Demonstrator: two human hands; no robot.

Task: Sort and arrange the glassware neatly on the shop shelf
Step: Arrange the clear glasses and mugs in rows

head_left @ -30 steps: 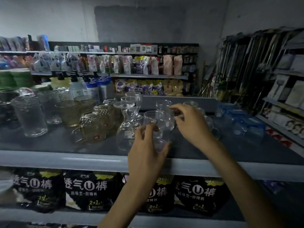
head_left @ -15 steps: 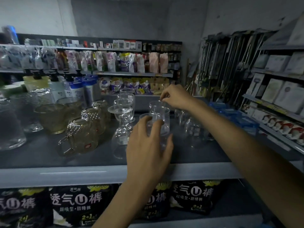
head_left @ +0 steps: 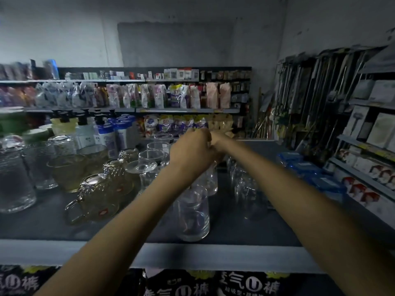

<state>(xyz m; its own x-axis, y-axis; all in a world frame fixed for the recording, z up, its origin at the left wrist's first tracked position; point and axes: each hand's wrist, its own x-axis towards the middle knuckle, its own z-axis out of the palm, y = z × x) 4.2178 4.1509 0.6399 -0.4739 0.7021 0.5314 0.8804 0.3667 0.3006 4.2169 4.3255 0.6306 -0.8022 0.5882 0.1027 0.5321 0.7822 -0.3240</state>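
Both arms are reached forward over the dark shop shelf [head_left: 64, 251]. The left hand [head_left: 192, 152] and right hand [head_left: 217, 138] are brought together above the back of the middle row, touching or nearly so. The left hand's fingers are curled, knuckles toward the camera; what is held, if anything, cannot be told since the fingertips are hidden. The right hand is mostly covered by the left, so its grip cannot be told either.

The glassware is spread over the shelf top. A clear tumbler [head_left: 193, 212] is stood near the front edge, under the left forearm. Another clear glass [head_left: 210, 180] is seen just behind it, below the left hand. A row of stemmed glasses [head_left: 152, 159] is lined up to the left of the hands, running toward the back. Amber handled mugs [head_left: 96, 198] are set further left, in a row. Large textured clear jars [head_left: 15, 178] are placed at the far left. A cluster of small clear glasses [head_left: 243, 182] is seen under the right forearm. Blue packs [head_left: 303, 165] are laid at the shelf's right end.
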